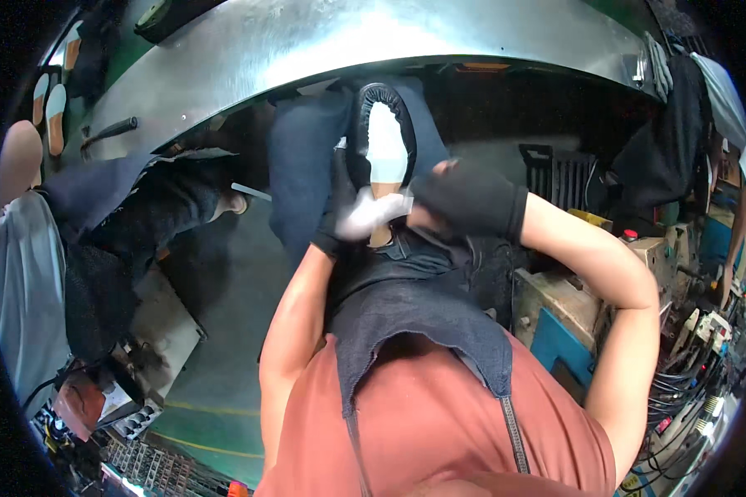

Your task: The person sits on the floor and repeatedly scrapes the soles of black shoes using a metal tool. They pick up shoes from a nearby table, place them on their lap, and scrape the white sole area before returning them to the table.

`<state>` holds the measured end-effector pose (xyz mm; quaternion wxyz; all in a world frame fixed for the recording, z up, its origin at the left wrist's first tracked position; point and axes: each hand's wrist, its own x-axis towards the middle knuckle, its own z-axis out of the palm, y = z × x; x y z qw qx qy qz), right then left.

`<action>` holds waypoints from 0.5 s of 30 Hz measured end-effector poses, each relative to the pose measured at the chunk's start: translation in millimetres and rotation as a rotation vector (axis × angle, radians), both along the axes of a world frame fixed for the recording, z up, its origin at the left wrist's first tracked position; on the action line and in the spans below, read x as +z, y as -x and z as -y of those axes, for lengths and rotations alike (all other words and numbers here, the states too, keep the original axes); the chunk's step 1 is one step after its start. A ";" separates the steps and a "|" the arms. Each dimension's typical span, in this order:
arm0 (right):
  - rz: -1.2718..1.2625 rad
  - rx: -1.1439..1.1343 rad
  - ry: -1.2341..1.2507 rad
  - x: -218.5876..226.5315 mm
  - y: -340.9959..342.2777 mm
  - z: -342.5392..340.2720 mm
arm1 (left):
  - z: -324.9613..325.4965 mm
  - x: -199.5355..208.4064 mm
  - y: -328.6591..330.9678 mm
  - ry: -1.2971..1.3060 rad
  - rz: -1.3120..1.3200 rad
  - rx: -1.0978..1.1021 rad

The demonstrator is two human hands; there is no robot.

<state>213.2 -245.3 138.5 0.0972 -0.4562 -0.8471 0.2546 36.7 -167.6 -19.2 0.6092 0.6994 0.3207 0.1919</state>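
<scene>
Resting sole-up on my lap is a shoe upper (362, 145), its black edge gathered around a white and tan insole board (387, 141). My left hand (338, 203), in a black glove, is closed along the left side of the shoe near the heel. To the right of the heel is my right hand (472, 199), also black-gloved and smeared by motion, so its fingers are unclear. Between the hands, over the heel, lies a blurred white thing (369, 215); I cannot tell whether it is a cloth or a fingertip covering.
A curved metal bench (249, 62) spans the far side, with a dark-handled tool (112, 130) at its left. Insole pieces (55, 116) stand far left, near another person's dark-clothed leg (170, 207). At right are a black crate (559, 174) and a machine with a red button (630, 235).
</scene>
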 end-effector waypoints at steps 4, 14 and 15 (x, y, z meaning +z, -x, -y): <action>0.098 -0.078 0.075 1.5 26.1 13.1 | -2.7 30.6 -1.6 -0.234 0.058 -0.072; -0.024 0.029 -0.233 12.5 20.7 15.4 | 2.9 -2.9 3.2 -0.195 -0.112 -0.060; 0.090 -0.046 -0.189 7.5 15.0 13.8 | 2.4 -0.5 1.5 -0.157 -0.086 -0.054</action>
